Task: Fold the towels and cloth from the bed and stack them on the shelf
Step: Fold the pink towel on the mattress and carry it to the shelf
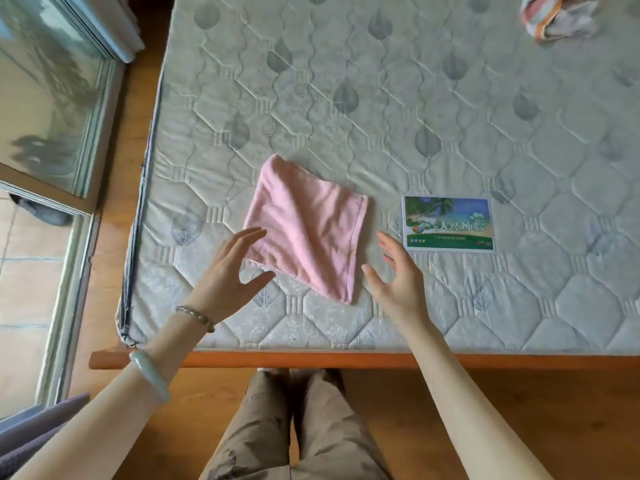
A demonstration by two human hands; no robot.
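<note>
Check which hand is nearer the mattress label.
Right. The right hand is just left of the mattress label; the left hand is across the pink towel, at its left edge.

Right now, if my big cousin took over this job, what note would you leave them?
The left hand is open and empty at the left edge of the pink towel.
The right hand is open and empty just right of it.
The pink towel lies folded small on the mattress, near the front edge.
The striped cloth sits crumpled at the far right corner.
Done: the pink towel looks folded.
Left: shelve it, then fold and shelve the striped cloth. No shelf is in view.
</note>
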